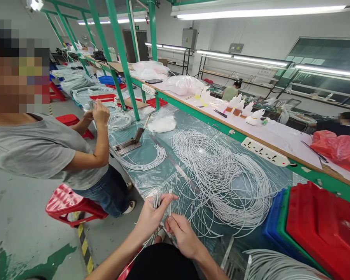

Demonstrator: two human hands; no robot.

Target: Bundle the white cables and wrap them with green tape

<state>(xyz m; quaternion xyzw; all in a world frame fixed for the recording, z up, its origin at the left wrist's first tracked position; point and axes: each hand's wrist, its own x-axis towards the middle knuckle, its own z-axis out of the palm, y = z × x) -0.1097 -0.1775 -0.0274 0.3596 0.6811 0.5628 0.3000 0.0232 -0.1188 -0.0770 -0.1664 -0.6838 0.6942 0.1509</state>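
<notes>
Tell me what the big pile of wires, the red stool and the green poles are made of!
The pile of wires looks coated in smooth grey plastic or rubber, bending in soft loops; their insides are hidden. The red stool looks like shiny moulded plastic, with bright glints and rounded edges. The green poles look like painted metal: straight, slim and evenly coloured, though paint hides what's underneath.

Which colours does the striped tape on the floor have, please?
The floor tape has yellow and black stripes; it shows best in the head view.

left hand (152, 214): bunched cables (156, 200) | right hand (183, 234): cable strands (170, 210) | table (189, 119): coiled cables (214, 167)
</notes>
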